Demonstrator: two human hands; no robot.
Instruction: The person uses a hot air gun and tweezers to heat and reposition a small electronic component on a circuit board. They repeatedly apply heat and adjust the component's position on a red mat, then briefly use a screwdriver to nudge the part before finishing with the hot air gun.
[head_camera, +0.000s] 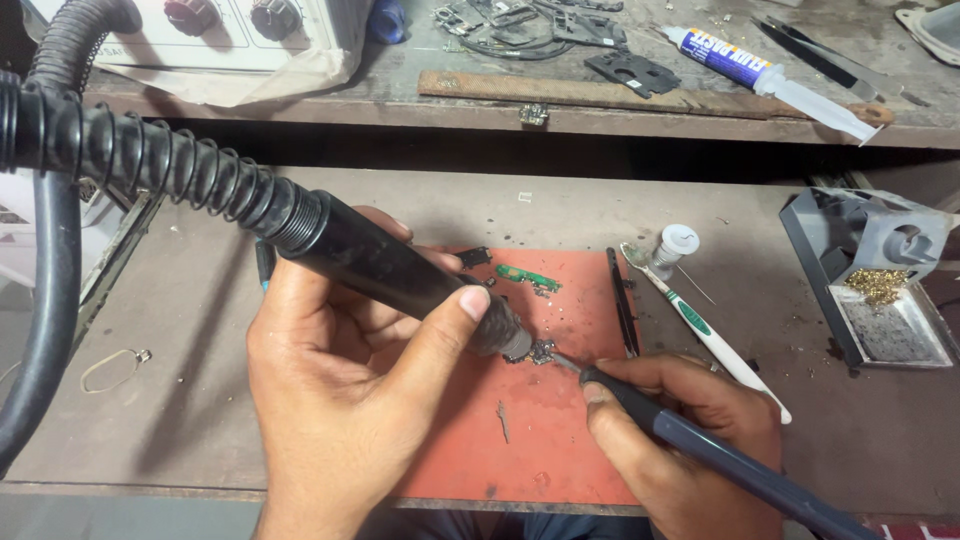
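Small dark part (542, 352) sits mid red mat (560, 440), dead between my hands. Left hand (340, 400) wrapped round hot-air wand (400, 275), nozzle angled down-right, right over it. Right hand (690, 440) grips grey tool (720, 460), tip touching the part from the right, shaft running back low-right.

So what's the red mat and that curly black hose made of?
The red mat looks like matte rubber or silicone: flat, dull, scuffed. The black hose on the hot-air handle in the left hand looks like ribbed flexible plastic or rubber, slightly shiny.
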